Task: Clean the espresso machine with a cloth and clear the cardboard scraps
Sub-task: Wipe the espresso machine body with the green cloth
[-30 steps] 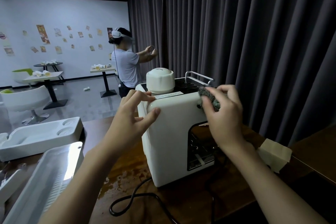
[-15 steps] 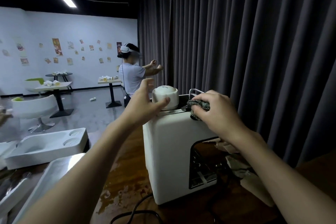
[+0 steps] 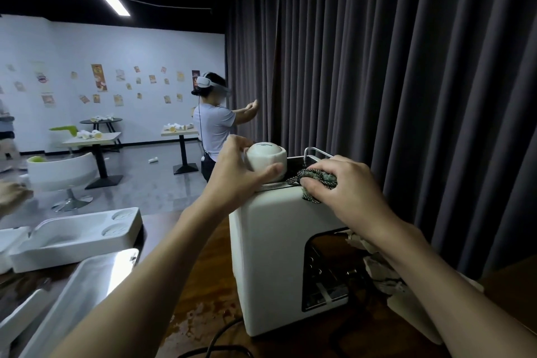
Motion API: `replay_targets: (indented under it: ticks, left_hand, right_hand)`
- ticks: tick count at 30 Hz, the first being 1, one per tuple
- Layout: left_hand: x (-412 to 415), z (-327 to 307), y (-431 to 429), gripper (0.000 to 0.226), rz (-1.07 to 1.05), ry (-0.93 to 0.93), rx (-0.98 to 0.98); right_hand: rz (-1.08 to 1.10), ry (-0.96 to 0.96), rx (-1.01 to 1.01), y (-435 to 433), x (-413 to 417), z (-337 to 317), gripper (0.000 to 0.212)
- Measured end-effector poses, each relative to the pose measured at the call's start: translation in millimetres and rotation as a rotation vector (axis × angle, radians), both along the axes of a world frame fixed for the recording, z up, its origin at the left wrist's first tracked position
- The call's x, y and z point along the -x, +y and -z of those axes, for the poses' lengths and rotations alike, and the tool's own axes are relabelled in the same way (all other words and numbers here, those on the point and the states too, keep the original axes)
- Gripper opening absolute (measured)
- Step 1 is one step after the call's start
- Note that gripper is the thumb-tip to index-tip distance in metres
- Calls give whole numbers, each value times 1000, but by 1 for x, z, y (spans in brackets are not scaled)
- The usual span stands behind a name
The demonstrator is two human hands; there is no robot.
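Now that the left hand (image 3: 232,171) has climbed from the espresso machine (image 3: 279,256) side to curl around its white knob (image 3: 266,158), the body is steadied. The right hand (image 3: 343,186) bunches the cloth (image 3: 315,179) on the top edge, at the knob's three o'clock; wiping has reached the top, while cardboard scraps (image 3: 377,267) wait at the machine's four o'clock.

one espresso machine (image 3: 273,256), one cloth (image 3: 315,180), two hands

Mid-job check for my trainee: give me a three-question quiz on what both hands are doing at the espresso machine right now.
1. True or false: the right hand presses a cloth on the espresso machine's top edge.
2. What does the left hand grip? A) white cap B) power cord C) metal tray
3. Fill in: the cardboard scraps lie to the machine's ____ side, by the curtain.

Key: 1 true; 2 A; 3 right.
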State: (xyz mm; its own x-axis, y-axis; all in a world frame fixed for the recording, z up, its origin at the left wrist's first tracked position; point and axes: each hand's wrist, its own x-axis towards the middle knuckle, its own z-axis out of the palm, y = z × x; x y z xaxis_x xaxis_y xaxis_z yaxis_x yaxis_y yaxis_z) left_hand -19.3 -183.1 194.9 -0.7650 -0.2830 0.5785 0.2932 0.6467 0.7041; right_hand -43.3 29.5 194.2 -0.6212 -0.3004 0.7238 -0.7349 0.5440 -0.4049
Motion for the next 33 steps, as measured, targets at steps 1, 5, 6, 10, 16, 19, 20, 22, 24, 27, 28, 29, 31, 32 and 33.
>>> replay_targets:
  ticks: [1,5,6,10,16,19,20,22,24,27,28,29,31,32,33]
  left_hand:
    - [-1,0,1,76,30,-11,1]
    - [-3,-1,3,81,82,24,-3]
    - [-2,0,3,79,69,35,-6]
    - [-3,1,4,85,35,54,6]
    - [-4,3,5,83,52,63,2]
    - [-4,3,5,88,18,70,28]
    - [-4,2,4,93,58,46,14]
    - [-4,1,4,100,107,14,1]
    - [-5,1,5,99,59,50,14]
    - [-7,0,6,99,7,96,48]
    - [-7,1,5,102,38,72,42]
    - [-7,0,5,104,69,40,33]
    - [-7,0,4,103,64,24,24]
    - [-8,0,5,100,32,48,27]
    - [-9,0,6,99,1,83,38]
  right_hand:
    - [-3,-2,1,0,0,0,24]
    - [8,-2,-3,1,0,-1,26]
    - [5,-3,1,1,0,-1,26]
    - [-6,-14,10,1,0,-1,24]
    - [11,-17,-9,1,2,-3,27]
    - [19,-14,-10,1,1,-3,26]
    - [21,-14,-10,1,1,-2,26]
    - [13,-19,-6,1,0,-2,25]
    - [0,-26,5,1,0,-2,22]
    - [-13,-28,15,1,-2,-2,19]
    - [-13,-26,16,1,-2,-2,19]
    - [-12,-25,14,1,-2,-2,19]
    - [-9,-24,9,1,-2,-2,20]
    - [-8,-26,9,1,-2,-2,20]
    - [-7,-26,10,1,-2,-2,21]
